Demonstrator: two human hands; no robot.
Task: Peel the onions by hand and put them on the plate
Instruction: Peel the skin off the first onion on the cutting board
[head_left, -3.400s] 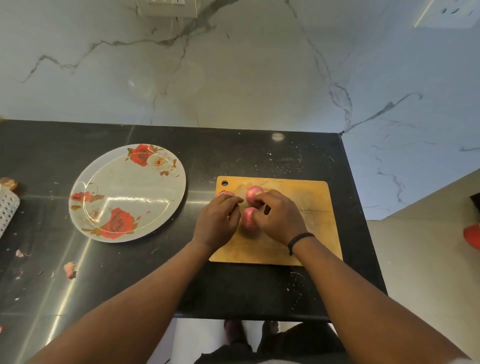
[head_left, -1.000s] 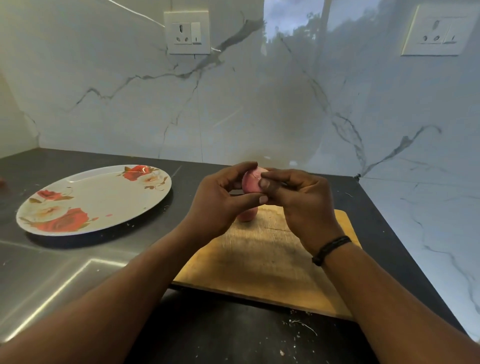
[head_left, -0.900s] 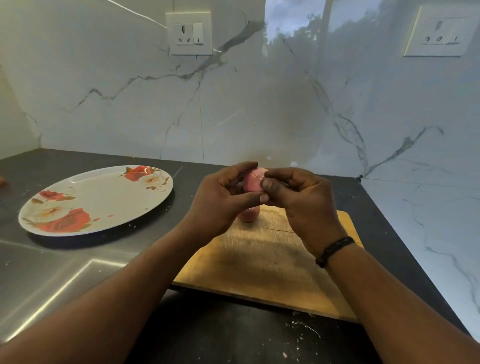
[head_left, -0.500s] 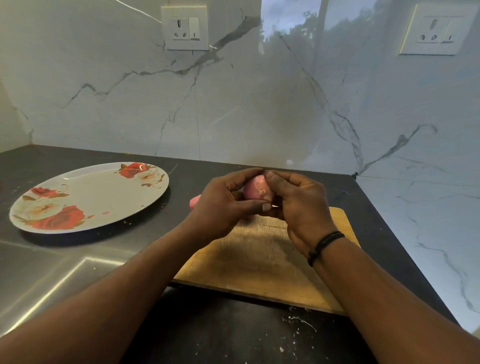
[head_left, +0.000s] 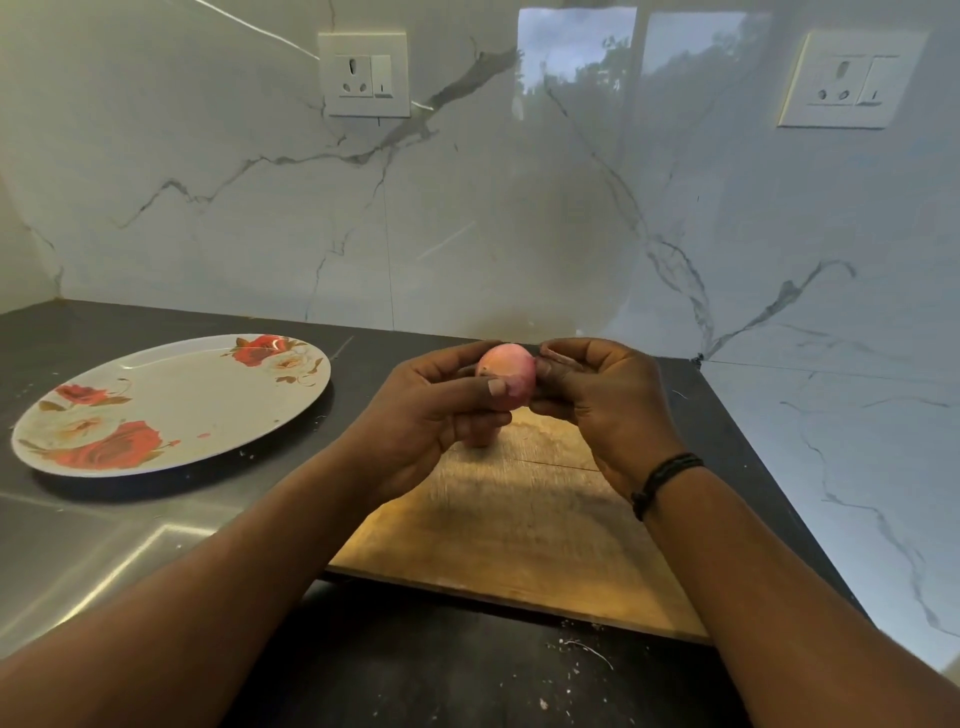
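Nearest you, both forearms run in from the bottom edge, cut off before the elbows, and cross the dark counter (head_left: 415, 675), which is flecked with pale scraps in front of the wooden cutting board (head_left: 519, 530); the board's near left corner is hidden under your left forearm and its far end lies behind your hands. Above the far half of the board your left hand (head_left: 415, 421) curls round a pink onion (head_left: 506, 371), thumb laid across its near side and fingers wrapped behind it, so the onion's back and underside cannot be seen. Your right hand (head_left: 602, 405), with a black band (head_left: 665, 480) at the wrist, meets the onion from the right, its thumb and fingertips pinched against the onion's right side; something thin and pinkish shows at those fingertips, but whether it is loose skin you cannot tell. Just below your left hand's fingers a second pinkish shape (head_left: 480, 439) sits on the board, mostly covered by the hand, too little of it showing to say more. Left of the board, well apart from it, the flowered plate (head_left: 171, 405) rests on the counter with nothing but a few specks on it. Beyond the board rises the marble wall (head_left: 467, 218), carrying one socket (head_left: 363, 75) up left of the board and another socket (head_left: 852, 78) up right, the glossy stone between them mirroring trees and sky
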